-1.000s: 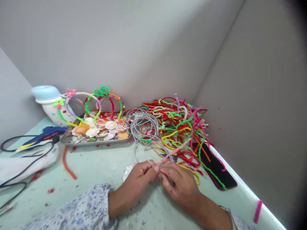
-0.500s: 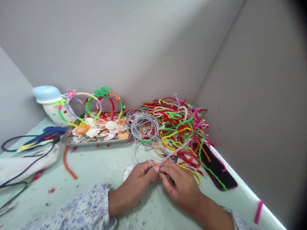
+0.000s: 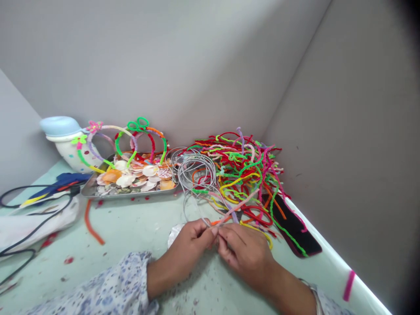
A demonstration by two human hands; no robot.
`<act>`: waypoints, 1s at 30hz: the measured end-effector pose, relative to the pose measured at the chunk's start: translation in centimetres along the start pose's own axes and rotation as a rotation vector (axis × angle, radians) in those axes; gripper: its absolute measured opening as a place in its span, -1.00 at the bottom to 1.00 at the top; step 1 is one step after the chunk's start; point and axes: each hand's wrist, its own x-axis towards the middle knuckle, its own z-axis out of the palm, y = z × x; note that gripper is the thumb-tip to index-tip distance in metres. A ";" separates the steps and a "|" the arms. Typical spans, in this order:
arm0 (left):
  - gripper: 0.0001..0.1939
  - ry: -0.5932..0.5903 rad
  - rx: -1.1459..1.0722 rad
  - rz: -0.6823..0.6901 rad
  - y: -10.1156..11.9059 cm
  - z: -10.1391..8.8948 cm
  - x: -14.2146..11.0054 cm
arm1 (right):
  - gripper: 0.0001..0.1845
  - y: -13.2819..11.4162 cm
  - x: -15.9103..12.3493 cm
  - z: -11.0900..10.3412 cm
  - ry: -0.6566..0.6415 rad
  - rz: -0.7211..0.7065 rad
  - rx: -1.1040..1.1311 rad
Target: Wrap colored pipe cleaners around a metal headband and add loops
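Note:
My left hand is closed in a pinch on thin grey wire that runs down from a loose coil of wire. Fingertip to fingertip with it, my right hand is also closed, pinching at the lower end of a pale pink pipe cleaner. The pipe cleaner meets the wire between the two hands and slants up to the right. My fingers cover the joint itself. Just beyond them lie an orange pipe cleaner piece and a purple one.
A metal tray of seashells stands behind, with pipe-cleaner hoops in it. Right of it sits a heap of coloured pipe cleaners. Red-handled scissors, a dark phone-like slab, a white container with a blue top and black cable surround the workspace.
The view has shifted slightly. My right fingers have closed in a little at the joint, while both hands keep their pinch in nearly the same place.

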 end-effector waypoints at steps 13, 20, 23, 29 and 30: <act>-0.73 0.044 -0.098 -0.045 -0.2 0.1 0.2 | -0.84 0.2 -0.1 0.0 -0.066 0.048 0.158; -0.76 0.029 -0.127 -0.071 -0.2 0.2 0.2 | -0.89 -0.2 -0.1 0.3 -0.056 0.116 0.147; -0.76 0.026 -0.123 -0.072 -0.1 0.1 0.2 | -0.89 -0.1 -0.2 0.3 -0.056 0.091 0.119; -0.80 0.008 -0.176 -0.078 0.3 0.1 0.0 | -0.92 0.1 -0.3 0.4 0.003 0.013 0.070; -0.80 0.004 -0.186 -0.078 0.4 0.1 -0.1 | -0.92 0.1 -0.3 0.4 0.005 0.003 0.070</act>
